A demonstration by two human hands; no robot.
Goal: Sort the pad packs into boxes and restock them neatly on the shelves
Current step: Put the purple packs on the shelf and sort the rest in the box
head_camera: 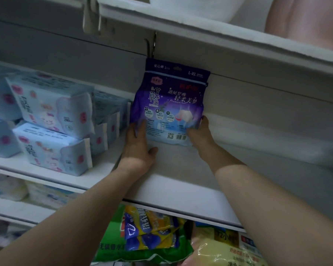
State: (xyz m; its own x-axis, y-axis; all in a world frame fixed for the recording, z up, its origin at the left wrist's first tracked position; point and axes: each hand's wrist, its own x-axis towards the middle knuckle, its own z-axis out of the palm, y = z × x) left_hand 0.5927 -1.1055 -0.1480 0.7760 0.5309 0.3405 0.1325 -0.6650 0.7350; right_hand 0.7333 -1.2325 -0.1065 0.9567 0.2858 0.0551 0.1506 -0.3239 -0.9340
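- Purple pad pack point(169, 100) upright at shelf point(177, 189) back, just R of pale-blue packs point(52, 123), which sit at its 9 o'clock.
- L hand point(137, 144) grips pack's lower-L edge, at its 7 o'clock; R hand point(199, 131) grips lower-R corner, at 5.
- Prob light, soft, crinkly film, slippery; best held by bottom corners w/ both hands.

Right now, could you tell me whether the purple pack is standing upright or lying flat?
Upright. The purple pack stands on the shelf, print facing out, left hand and right hand gripping its lower corners.
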